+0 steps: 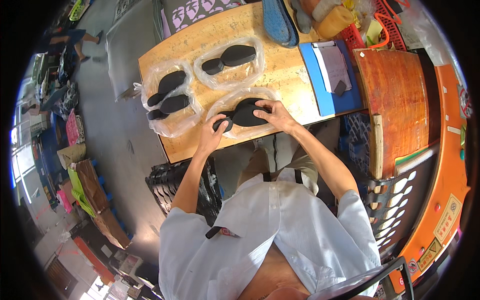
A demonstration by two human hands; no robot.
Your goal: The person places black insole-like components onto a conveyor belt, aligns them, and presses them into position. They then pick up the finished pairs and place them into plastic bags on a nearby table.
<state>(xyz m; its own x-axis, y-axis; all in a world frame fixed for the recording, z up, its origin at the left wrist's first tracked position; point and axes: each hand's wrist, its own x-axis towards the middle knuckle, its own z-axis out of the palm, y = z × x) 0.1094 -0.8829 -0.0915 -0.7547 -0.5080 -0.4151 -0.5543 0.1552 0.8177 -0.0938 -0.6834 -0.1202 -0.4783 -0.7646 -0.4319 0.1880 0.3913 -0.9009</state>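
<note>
The left hand (pixel 216 126) gripped the small heel end of a black sole (pixel 242 115), fingers curled around it. The right hand (pixel 276 114) lay spread on the sole's wide end, pressing it onto a clear plastic bag (pixel 220 106) at the near edge of the wooden table (pixel 280 70). Two more bagged soles (pixel 170 95) lay beyond, a blue clipboard (pixel 327 100) to the right.

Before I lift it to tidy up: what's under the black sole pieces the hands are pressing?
A clear plastic bag lies under the black sole pieces, on the wooden table. Anything beneath the pieces themselves is covered.
</note>
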